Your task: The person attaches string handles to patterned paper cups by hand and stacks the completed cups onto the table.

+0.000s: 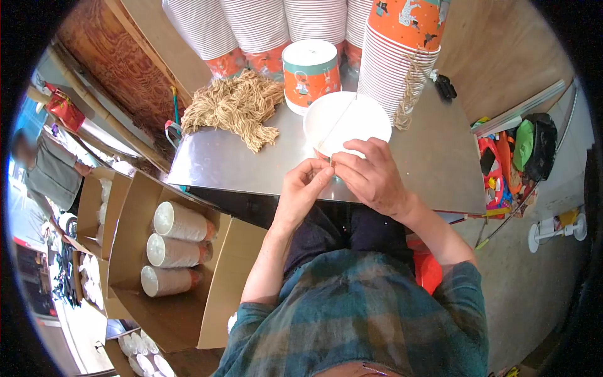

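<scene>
A paper bucket [369, 120] with a white inside lies near the front edge of the metal table, its opening tipped up toward me. A thin string [342, 119] crosses its mouth down to my fingers. At the near rim, my left hand [304, 191] pinches the string's end between thumb and forefinger. Close against it, my right hand [372, 178] has thumb and fingers pressed together at the same spot, also on the string. The exact grip between the fingertips is partly hidden.
Behind the bucket are an upside-down orange bucket [312, 78], a tall bucket stack [394, 75] with strings hanging on it, and a tan string pile [235, 103]. An open carton [217, 289] with wrapped stacks stands left. Another person [53, 173] is at far left.
</scene>
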The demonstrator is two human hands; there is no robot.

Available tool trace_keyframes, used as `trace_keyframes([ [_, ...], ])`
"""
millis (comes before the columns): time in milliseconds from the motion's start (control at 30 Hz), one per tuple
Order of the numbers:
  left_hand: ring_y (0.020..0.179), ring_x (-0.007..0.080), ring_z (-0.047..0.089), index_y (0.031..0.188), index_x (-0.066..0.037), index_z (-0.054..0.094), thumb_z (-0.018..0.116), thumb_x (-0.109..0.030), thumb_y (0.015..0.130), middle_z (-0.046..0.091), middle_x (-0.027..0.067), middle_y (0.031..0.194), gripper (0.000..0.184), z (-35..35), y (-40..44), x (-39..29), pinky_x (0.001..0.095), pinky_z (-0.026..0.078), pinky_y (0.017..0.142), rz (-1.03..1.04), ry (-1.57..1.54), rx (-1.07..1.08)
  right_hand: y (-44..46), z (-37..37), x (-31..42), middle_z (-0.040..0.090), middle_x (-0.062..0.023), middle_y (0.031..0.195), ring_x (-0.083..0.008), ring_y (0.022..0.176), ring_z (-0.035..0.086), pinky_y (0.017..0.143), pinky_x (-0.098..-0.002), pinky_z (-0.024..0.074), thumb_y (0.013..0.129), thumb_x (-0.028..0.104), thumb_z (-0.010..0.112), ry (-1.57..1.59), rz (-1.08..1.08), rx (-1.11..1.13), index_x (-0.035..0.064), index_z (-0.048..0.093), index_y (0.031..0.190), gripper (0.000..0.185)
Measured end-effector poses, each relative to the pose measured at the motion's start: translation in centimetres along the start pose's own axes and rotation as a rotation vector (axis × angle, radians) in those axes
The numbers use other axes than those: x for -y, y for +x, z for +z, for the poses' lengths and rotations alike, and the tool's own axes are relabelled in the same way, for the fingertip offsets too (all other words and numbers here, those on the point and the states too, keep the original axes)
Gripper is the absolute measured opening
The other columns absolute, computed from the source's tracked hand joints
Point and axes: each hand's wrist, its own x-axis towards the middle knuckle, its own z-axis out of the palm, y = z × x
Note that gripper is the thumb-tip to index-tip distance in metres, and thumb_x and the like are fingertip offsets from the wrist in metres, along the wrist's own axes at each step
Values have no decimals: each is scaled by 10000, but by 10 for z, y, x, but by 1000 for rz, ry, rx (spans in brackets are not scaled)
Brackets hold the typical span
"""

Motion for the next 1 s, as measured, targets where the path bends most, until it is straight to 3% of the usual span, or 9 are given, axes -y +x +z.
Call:
trace_keyframes([
  [133, 722, 83, 544, 1013, -25, 681, 719, -137, 951, 593, -18, 787, 134, 3, 0, 1, 223, 423, 671, 19, 35, -68, 5, -2, -3, 651, -16, 1109, -233, 1130, 567, 893, -409, 436, 807, 135, 691, 53, 19, 9, 84, 670, 926, 131],
  [233, 699, 200, 584, 1012, -68, 689, 788, -49, 812, 593, 66, 777, 225, 3, 5, 8, 275, 439, 679, 794, 852, -320, 17, -6, -10, 647, -22, 1065, -237, 1077, 581, 884, -407, 442, 798, 148, 712, 113, 54, -23, 92, 671, 934, 152],
  [267, 699, 200, 584, 1012, -68, 689, 788, -49, 812, 593, 66, 777, 225, 1, 6, 9, 275, 439, 679, 793, 852, -320, 20, -5, -14, 644, -26, 1030, -239, 1040, 589, 875, -401, 446, 793, 151, 721, 135, 66, -43, 96, 675, 939, 162],
  [333, 728, 194, 587, 1043, -97, 681, 788, -55, 804, 603, 26, 820, 265, 0, 7, 9, 330, 442, 711, 1142, 1159, -396, 25, -3, -21, 635, -33, 986, -247, 1002, 592, 860, -394, 456, 782, 140, 722, 237, 84, 45, 96, 688, 948, 175],
  [467, 764, 160, 581, 1134, -96, 694, 757, -101, 767, 591, -10, 882, 372, -11, 16, 25, 350, 418, 733, 1328, 1298, -416, 38, 4, -36, 611, -62, 897, -271, 928, 601, 823, -393, 490, 748, 95, 715, 432, 58, 338, 107, 733, 987, 240],
  [600, 783, 148, 582, 1145, -106, 700, 758, -122, 758, 598, -20, 905, 391, -17, 20, 26, 355, 406, 754, 1379, 1379, -423, 49, 10, -47, 606, -89, 884, -288, 924, 610, 840, -408, 502, 746, 81, 682, 560, 94, 459, 110, 749, 1010, 274],
  [767, 773, 145, 569, 1146, -120, 706, 759, -132, 755, 587, -30, 897, 395, -18, 22, 21, 369, 393, 774, 1431, 1384, -436, 64, 15, -62, 638, -127, 869, -313, 940, 623, 839, -420, 509, 774, 118, 627, 657, -61, 737, 105, 755, 984, 246],
  [900, 763, 153, 562, 1125, -125, 705, 778, -122, 735, 578, -28, 880, 397, -16, 23, 24, 367, 390, 773, 1434, 1304, -451, 71, 10, -62, 650, -128, 849, -318, 913, 631, 833, -426, 510, 795, 132, 628, 710, -44, 757, 79, 734, 907, 163],
  [1000, 726, 185, 538, 1007, -142, 685, 803, -43, 681, 560, -19, 802, 360, -10, 23, 22, 362, 384, 743, 1299, 1040, -429, 68, 13, -61, 637, -89, 872, -276, 906, 632, 808, -390, 513, 842, 128, 648, 655, -114, 646, 70, 693, 900, 93],
])
